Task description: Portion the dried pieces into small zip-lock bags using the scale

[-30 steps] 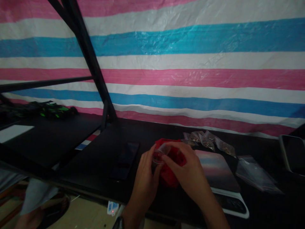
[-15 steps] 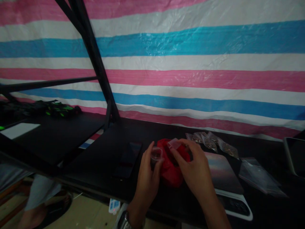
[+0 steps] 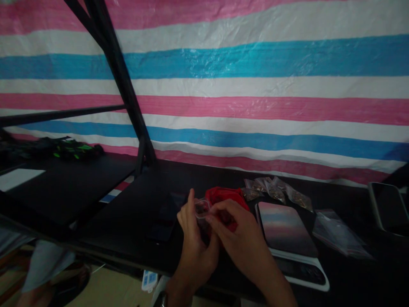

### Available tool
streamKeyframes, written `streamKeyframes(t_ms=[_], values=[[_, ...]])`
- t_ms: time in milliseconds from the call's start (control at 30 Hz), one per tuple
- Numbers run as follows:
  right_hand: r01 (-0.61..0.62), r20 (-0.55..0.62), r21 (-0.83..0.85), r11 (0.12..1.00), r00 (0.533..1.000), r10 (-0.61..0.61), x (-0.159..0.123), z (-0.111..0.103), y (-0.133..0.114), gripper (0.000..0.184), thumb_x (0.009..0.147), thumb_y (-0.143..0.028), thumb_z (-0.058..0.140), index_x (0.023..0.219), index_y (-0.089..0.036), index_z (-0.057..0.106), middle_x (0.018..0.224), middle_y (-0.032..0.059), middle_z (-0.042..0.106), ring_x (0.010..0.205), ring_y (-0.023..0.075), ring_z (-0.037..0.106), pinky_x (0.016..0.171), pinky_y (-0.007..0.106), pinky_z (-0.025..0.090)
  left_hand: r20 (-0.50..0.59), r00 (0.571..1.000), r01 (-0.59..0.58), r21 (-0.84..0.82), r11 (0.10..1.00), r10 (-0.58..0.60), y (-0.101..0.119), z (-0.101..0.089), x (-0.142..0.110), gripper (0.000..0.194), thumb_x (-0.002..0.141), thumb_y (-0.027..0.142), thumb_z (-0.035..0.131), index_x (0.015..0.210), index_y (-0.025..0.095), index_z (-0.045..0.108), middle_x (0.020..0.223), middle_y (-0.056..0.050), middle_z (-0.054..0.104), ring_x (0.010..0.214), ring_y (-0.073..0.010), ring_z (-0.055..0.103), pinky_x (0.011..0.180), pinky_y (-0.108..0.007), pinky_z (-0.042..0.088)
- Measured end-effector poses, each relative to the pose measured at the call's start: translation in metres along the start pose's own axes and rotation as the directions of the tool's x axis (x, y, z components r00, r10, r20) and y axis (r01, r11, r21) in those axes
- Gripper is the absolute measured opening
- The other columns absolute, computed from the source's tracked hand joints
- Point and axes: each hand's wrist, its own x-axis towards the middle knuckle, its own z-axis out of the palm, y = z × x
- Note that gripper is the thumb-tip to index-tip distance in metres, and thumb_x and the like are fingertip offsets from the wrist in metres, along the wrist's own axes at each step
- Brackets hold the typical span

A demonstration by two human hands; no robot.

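Observation:
A small clear plastic container (image 3: 202, 208) is held in my left hand (image 3: 196, 247), its rim facing up between thumb and fingers. My right hand (image 3: 238, 230) pinches at the container's near rim, thumb and forefinger closed on a clear plastic piece that blurs into the container. Whether that piece is a lid I cannot tell. Behind and partly under both hands lies an open red bag (image 3: 225, 194), its inside mostly hidden by the right hand.
A digital scale (image 3: 289, 230) lies right of my hands. Beyond it are small zip bags of brownish pieces (image 3: 275, 189), then flat clear bags (image 3: 340, 234) and a grey-framed device (image 3: 388, 209). A dark phone (image 3: 164, 217) lies left; a black frame post (image 3: 124, 89) stands behind.
My right hand has moved left from above the red bag to the container in my left hand, bringing the clear plastic piece with it. More of the scale shows.

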Motion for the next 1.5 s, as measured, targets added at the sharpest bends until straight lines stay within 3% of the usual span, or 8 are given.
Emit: streamKeyframes(t_ms=[133, 233, 400, 633, 800, 1200, 1333, 1500], values=[[-0.032, -0.158, 0.115, 0.993, 0.986, 0.05, 0.005, -0.004, 0.004, 0.017, 0.093, -0.039, 0.071, 0.09, -0.024, 0.079, 0.086, 0.002, 0.08, 0.078, 0.0205, 0.072, 0.073, 0.031, 0.057, 0.033, 0.989, 0.15, -0.311, 0.938, -0.147, 0.004, 0.0, 0.003, 0.079, 0.104, 0.035, 0.061, 0.171, 0.039, 0.021, 0.152, -0.009, 0.056, 0.136, -0.0261, 0.06, 0.115, -0.045, 0.049], [-0.045, -0.158, 0.185, 0.982, 0.985, 0.075, 0.008, -0.015, 0.005, 0.026, 0.092, -0.046, 0.071, 0.09, -0.022, 0.081, 0.083, 0.0034, 0.081, 0.076, 0.0217, 0.074, 0.068, 0.03, 0.058, 0.048, 0.958, 0.269, -0.478, 0.836, -0.281, 0.007, 0.0, 0.012, 0.048, 0.103, 0.042, 0.064, 0.15, 0.032, 0.06, 0.132, -0.006, 0.073, 0.117, -0.0215, 0.072, 0.1, -0.034, 0.059], [-0.057, -0.12, 0.024, 0.998, 0.991, 0.06, 0.004, -0.029, 0.007, 0.021, 0.095, -0.037, 0.068, 0.088, -0.023, 0.082, 0.088, 0.0034, 0.083, 0.082, 0.0223, 0.076, 0.076, 0.031, 0.057, -0.078, 0.984, 0.113, -0.409, 0.905, -0.158, 0.016, -0.002, 0.02, 0.007, 0.095, 0.03, 0.076, 0.094, 0.026, 0.082, 0.092, 0.0, 0.075, 0.086, -0.0125, 0.073, 0.077, -0.017, 0.059], [-0.016, -0.139, 0.146, 0.989, 0.99, 0.037, -0.005, -0.031, 0.001, 0.023, 0.095, -0.042, 0.072, 0.085, -0.022, 0.079, 0.081, 0.0024, 0.079, 0.077, 0.0194, 0.072, 0.071, 0.027, 0.055, -0.216, 0.969, 0.036, -0.342, 0.939, -0.116, 0.029, -0.003, 0.016, 0.009, 0.096, 0.03, 0.075, 0.1, 0.027, 0.082, 0.092, 0.001, 0.078, 0.082, -0.0104, 0.075, 0.074, -0.014, 0.059], [0.026, -0.237, 0.364, 0.931, 0.969, 0.065, -0.006, -0.025, -0.005, 0.032, 0.093, -0.052, 0.075, 0.083, -0.022, 0.071, 0.075, 0.0016, 0.075, 0.067, 0.0175, 0.068, 0.061, 0.025, 0.052, -0.027, 0.978, 0.173, -0.44, 0.881, -0.206, 0.034, 0.001, 0.015, 0.028, 0.094, 0.046, 0.077, 0.11, 0.024, 0.082, 0.099, -0.004, 0.084, 0.088, -0.0167, 0.081, 0.079, -0.021, 0.064], [0.017, -0.259, 0.251, 0.968, 0.964, 0.051, -0.01, -0.034, -0.003, 0.031, 0.098, -0.053, 0.069, 0.089, -0.024, 0.067, 0.076, 0.0014, 0.073, 0.066, 0.0174, 0.068, 0.058, 0.024, 0.053, -0.086, 0.955, 0.227, -0.407, 0.885, -0.284, 0.039, 0.01, -0.001, 0.03, 0.09, 0.032, 0.078, 0.12, 0.027, 0.079, 0.11, -0.004, 0.084, 0.094, -0.0187, 0.081, 0.082, -0.024, 0.065], [0.04, -0.377, 0.206, 0.978, 0.925, 0.042, -0.011, -0.04, -0.004, 0.025, 0.099, -0.047, 0.07, 0.089, -0.024, 0.066, 0.071, -0.0005, 0.072, 0.061, 0.0156, 0.067, 0.055, 0.022, 0.051, -0.023, 0.928, 0.273, -0.638, 0.72, -0.371, 0.057, 0.031, -0.009, 0.065, 0.08, 0.032, 0.088, 0.14, 0.028, 0.064, 0.098, -0.001, 0.081, 0.085, -0.0168, 0.079, 0.077, -0.024, 0.064], [0.05, -0.317, 0.135, 0.99, 0.948, -0.004, -0.012, -0.045, -0.006, 0.027, 0.099, -0.047, 0.069, 0.084, -0.024, 0.069, 0.068, -0.0004, 0.072, 0.058, 0.0147, 0.065, 0.054, 0.022, 0.049, 0.112, 0.822, 0.447, -0.735, 0.51, -0.559, 0.068, 0.043, -0.011, 0.071, 0.079, 0.037, 0.088, 0.142, 0.027, 0.057, 0.126, -0.011, 0.08, 0.107, -0.0252, 0.08, 0.085, -0.031, 0.065]])
